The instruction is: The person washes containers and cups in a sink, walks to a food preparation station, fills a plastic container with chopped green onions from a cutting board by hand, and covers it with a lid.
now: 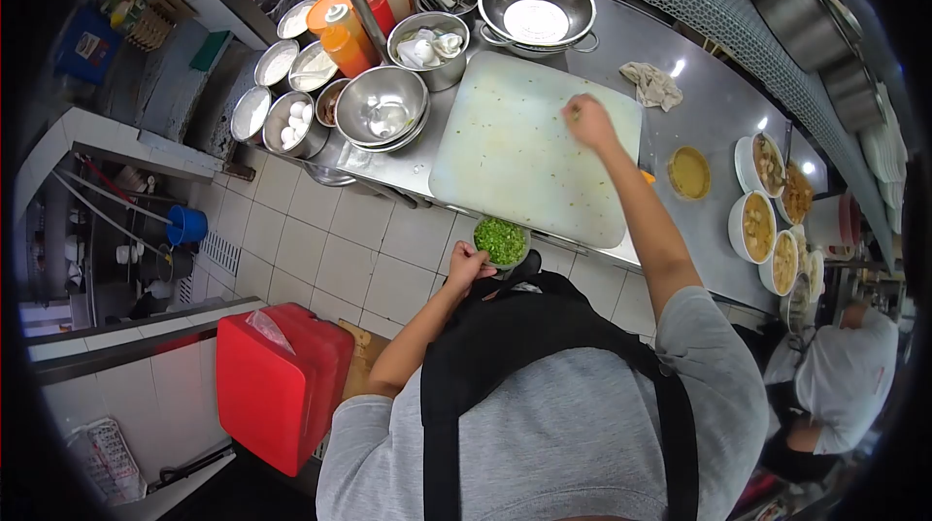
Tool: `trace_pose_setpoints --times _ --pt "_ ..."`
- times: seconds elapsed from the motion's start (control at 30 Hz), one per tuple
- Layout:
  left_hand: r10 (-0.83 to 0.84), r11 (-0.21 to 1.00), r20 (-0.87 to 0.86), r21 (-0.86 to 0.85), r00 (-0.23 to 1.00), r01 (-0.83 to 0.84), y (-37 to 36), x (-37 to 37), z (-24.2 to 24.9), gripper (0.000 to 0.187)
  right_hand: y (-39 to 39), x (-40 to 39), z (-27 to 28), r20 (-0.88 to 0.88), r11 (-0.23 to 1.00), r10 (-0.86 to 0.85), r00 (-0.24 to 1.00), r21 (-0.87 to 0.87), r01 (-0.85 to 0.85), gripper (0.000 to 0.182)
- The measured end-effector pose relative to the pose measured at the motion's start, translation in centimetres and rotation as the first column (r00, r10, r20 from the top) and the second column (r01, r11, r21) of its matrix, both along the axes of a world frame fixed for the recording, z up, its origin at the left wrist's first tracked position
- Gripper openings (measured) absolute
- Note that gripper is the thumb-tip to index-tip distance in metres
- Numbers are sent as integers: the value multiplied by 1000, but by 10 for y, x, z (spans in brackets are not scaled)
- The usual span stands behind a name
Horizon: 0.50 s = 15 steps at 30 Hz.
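My left hand (467, 265) is closed on the rim of a bowl (527, 247) just below the counter's front edge. Finely chopped green herbs (499, 239), perhaps scallions, fill that bowl. Over the upper right part of a large white cutting board (524, 152) is my right hand (588, 120), its fingers curled together. Whatever they may pinch is too small to make out. Small green bits are scattered across the board.
Stacked steel bowls (381, 105), squeeze bottles (347, 47) and a pot of eggs (291, 123) stand left of the board. A colander (537, 6) sits behind it. Rightward are a crumpled cloth (651, 86), a bowl of yellowish liquid (689, 173) and several food bowls (752, 227). Another person (845, 375) stands at right.
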<state>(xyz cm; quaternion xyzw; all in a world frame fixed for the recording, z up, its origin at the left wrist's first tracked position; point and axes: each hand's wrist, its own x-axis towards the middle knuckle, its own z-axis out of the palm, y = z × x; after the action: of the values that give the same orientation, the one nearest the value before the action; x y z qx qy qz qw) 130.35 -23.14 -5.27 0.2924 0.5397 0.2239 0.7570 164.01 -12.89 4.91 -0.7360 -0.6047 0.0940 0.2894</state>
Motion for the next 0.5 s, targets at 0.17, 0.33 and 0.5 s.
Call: trace_pose_setpoints --times 0.17,0.33,0.5 --pt "-82 996 30 -25 996 82 1 20 0 32 -9 41 -30 135 984 -167 977 -40 174 14" --pt "-126 991 53 -47 991 128 0 38 0 32 -58 -33 -36 -62 988 156 986 2 -157 9" --pt "-174 978 60 -102 983 180 -1 45 -2 30 -119 -115 -10 -177 935 353 919 35 -353 6"
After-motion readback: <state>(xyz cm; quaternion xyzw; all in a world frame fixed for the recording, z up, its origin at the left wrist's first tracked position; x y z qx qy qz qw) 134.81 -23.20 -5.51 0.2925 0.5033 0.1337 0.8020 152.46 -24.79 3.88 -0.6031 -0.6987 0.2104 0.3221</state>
